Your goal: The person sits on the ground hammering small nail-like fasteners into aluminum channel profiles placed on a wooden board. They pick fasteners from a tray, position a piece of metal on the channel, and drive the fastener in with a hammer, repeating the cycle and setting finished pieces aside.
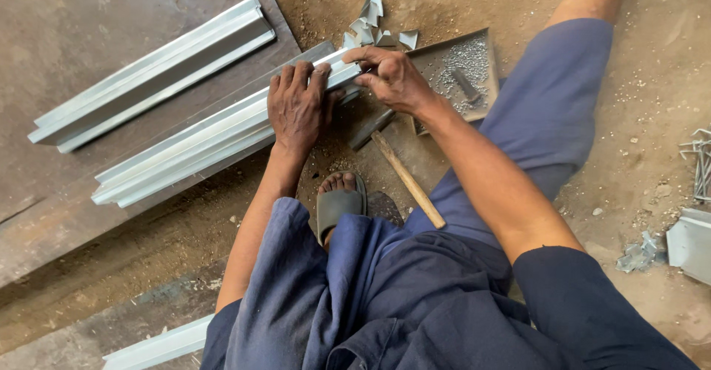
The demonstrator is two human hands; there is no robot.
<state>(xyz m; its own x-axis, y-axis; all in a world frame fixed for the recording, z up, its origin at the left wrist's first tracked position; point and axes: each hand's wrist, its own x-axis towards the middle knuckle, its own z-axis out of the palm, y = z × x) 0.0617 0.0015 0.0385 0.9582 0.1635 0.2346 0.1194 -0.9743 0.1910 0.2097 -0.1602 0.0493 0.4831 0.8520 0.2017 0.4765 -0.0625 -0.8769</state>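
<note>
A long folded grey sheet-metal channel (185,144) lies slantwise on a dark steel plate (74,29). My left hand (298,105) presses flat on top of the channel close to its right end. My right hand (392,79) grips that right end with thumb and fingers. A wooden-handled hammer (404,177) lies on the ground just under my right forearm, with neither hand on it.
A second metal channel (152,74) lies parallel further left. Small cut metal offcuts (370,25) sit beyond the hands. A rusty tray (463,66) holds small metal bits and a tool. My sandalled foot (337,203) is below the hands. Scrap pieces (689,244) lie right.
</note>
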